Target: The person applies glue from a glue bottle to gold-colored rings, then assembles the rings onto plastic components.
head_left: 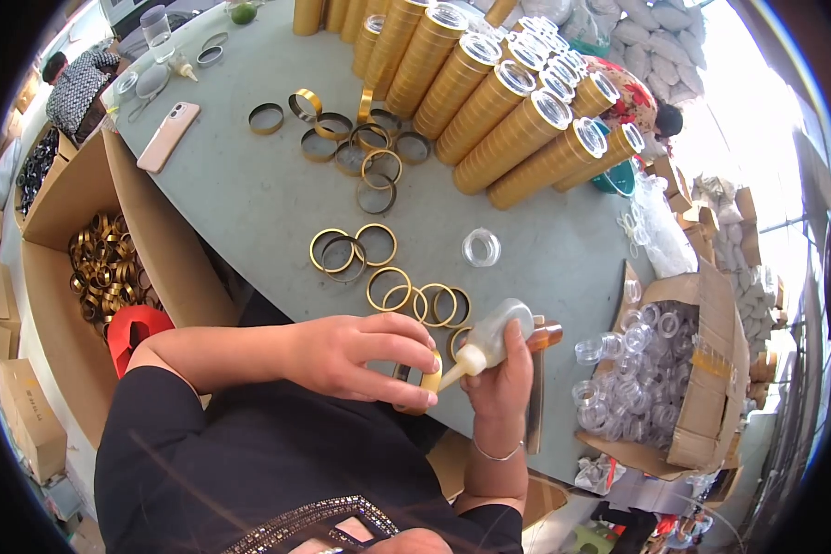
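Observation:
My left hand (365, 355) grips a gold ring (427, 375) at the near edge of the grey table (249, 203). My right hand (500, 379) holds a squeeze glue bottle (491, 338) with a cream nozzle, tip touching the ring's rim. Several more gold rings (388, 288) lie flat just beyond my hands. Another cluster of gold rings (360, 148) sits farther back. A clear plastic lid (481, 247) lies alone to the right of them.
Long stacks of gold rings with clear lids (499, 102) lie at the back right. A cardboard box of gold rings (106, 268) stands at left, a box of clear lids (646, 379) at right. A phone (168, 136) rests back left. Other people sit at both far corners.

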`<state>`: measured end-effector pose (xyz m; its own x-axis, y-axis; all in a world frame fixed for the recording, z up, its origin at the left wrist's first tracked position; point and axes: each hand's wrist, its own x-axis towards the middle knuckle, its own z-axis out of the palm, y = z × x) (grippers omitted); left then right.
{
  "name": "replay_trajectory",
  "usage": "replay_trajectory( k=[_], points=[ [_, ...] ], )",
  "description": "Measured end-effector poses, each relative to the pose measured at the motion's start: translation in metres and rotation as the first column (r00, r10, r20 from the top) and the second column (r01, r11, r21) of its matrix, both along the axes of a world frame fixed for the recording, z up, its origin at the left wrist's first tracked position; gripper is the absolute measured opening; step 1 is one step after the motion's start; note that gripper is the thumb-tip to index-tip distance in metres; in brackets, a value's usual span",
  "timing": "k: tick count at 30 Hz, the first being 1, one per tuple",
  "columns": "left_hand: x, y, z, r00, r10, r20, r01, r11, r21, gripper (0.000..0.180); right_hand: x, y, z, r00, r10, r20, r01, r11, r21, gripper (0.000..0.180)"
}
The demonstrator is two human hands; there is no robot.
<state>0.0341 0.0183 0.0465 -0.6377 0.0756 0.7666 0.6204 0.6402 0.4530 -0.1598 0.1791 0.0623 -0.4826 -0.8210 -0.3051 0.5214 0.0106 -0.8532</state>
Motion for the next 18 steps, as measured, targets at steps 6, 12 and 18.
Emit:
replay_trajectory(
  k=[6,12,18],
  points=[
    [0.034,-0.035,-0.013,0.560,0.681,0.471,-0.747,0.661,-0.067,0.064,-0.019,0.009,-0.046,0.825,-0.455,0.334,0.525,0.837,-0.154,0.051],
    [0.066,-0.073,-0.065,0.138,0.645,0.752,-0.841,0.477,-0.255,0.070,-0.030,0.023,-0.047,0.806,-0.433,0.404,0.561,0.777,-0.286,0.048],
    [-0.019,-0.102,-0.080,0.246,0.792,0.559,-0.901,0.399,-0.169,0.078,-0.026,0.017,-0.050,0.869,-0.265,0.417,0.445,0.787,-0.427,0.050]
  ],
)
